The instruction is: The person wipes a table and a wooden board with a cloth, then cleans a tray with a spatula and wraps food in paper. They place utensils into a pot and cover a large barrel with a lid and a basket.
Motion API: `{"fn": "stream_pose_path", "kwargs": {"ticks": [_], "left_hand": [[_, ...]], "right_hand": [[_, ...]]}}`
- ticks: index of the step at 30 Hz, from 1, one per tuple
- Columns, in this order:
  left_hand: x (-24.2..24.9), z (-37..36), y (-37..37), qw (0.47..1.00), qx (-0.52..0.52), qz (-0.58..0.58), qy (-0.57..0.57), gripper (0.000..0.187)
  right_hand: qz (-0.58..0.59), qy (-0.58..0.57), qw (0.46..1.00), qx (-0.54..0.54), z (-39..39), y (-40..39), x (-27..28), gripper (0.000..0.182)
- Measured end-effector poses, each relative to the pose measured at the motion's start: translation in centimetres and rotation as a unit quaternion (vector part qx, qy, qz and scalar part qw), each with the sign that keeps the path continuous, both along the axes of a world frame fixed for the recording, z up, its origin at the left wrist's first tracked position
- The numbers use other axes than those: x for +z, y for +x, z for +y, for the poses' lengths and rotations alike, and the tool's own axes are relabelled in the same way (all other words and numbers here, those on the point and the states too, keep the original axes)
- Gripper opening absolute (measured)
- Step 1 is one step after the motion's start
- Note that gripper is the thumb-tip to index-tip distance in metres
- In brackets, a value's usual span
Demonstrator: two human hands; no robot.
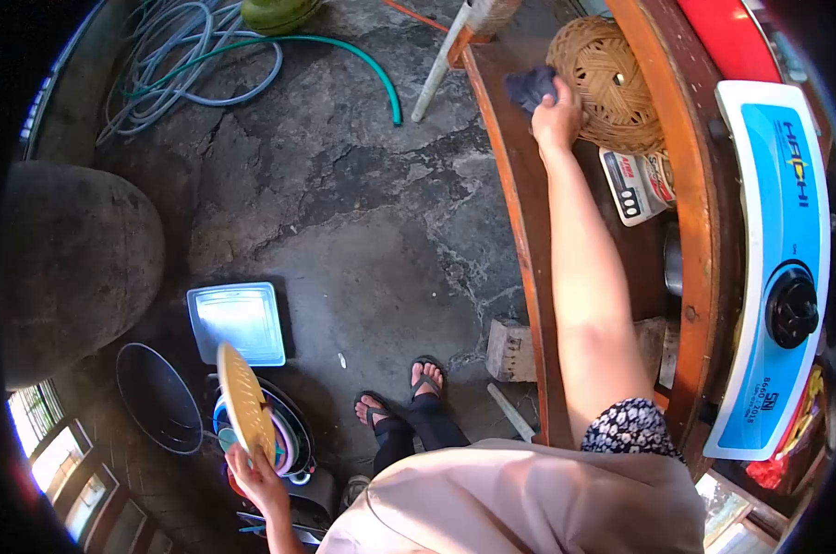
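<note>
- Because my left hand (258, 477) grips only its edge, the round yellow perforated dish (241, 397) might tip.
- My right hand (558, 120), closed on dark-grey cloth (529, 88), could nudge the brown woven basket (614, 78).

Right arm (589, 268) straight, left hand (259, 482) curled

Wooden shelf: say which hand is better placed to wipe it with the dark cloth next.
Right, most likely: the right hand already holds the dark cloth over the wooden shelf, beside the woven basket. The left hand is well away on the other side, holding a yellow perforated item.
</note>
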State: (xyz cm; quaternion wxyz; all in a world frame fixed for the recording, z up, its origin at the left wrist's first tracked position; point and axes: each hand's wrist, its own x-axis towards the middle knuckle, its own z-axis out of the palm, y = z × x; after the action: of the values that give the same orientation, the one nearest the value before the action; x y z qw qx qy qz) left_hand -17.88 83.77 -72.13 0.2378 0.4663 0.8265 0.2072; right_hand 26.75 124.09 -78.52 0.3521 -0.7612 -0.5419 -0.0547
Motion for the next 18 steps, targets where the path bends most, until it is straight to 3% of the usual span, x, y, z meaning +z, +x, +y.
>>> {"fn": "stream_pose_path", "kwargs": {"ticks": [1,3,5,7,9,10,11,13,17,18], "left_hand": [[-0.5,-1.2,0.0,1.0,-0.015,0.013,0.017,0.015],[-1.8,-3.8,-0.9,0.999,-0.05,0.015,-0.005,0.021],[-1.8,-4.4,-0.9,0.998,-0.054,0.013,-0.007,0.022],[-1.9,-5.1,-1.5,0.998,-0.046,0.031,-0.014,0.02],[-0.7,-3.5,-0.8,0.987,0.094,-0.125,-0.034,0.011],[-0.1,-2.5,-0.1,0.967,0.143,-0.212,-0.013,0.008],[-0.8,-2.7,-0.7,0.958,0.139,-0.252,-0.003,0.01],[-0.3,-0.9,0.2,0.956,0.15,-0.25,-0.01,0.013],[2.3,3.6,3.2,0.94,0.187,-0.284,-0.012,0.015],[2.8,4.1,3.4,0.944,0.157,-0.289,0.006,0.016]], "right_hand": [[-0.059,-0.055,0.996,0.036,-0.1,0.3,-1.1,0.026],[0.016,-0.03,0.961,0.274,-2.9,-2.2,0.5,0.025],[0.161,-0.102,0.901,0.391,-8.1,-4.7,4.6,0.026],[0.209,-0.034,0.94,0.268,-10.9,-1.1,3.9,0.031],[0.152,-0.015,0.988,0.025,-12.5,4.2,1.4,0.034],[0.072,-0.103,0.992,0.002,-14.3,5.8,-0.7,0.033],[-0.004,-0.1,0.995,-0.003,-15.7,3.6,-0.3,0.036],[0.032,-0.064,0.98,0.187,-20.6,-1.2,0.8,0.036],[0.019,-0.127,0.954,0.27,-28.6,-3.3,5.0,0.033],[0.142,-0.065,0.982,0.105,-28.5,-1.1,4.9,0.03]]}}
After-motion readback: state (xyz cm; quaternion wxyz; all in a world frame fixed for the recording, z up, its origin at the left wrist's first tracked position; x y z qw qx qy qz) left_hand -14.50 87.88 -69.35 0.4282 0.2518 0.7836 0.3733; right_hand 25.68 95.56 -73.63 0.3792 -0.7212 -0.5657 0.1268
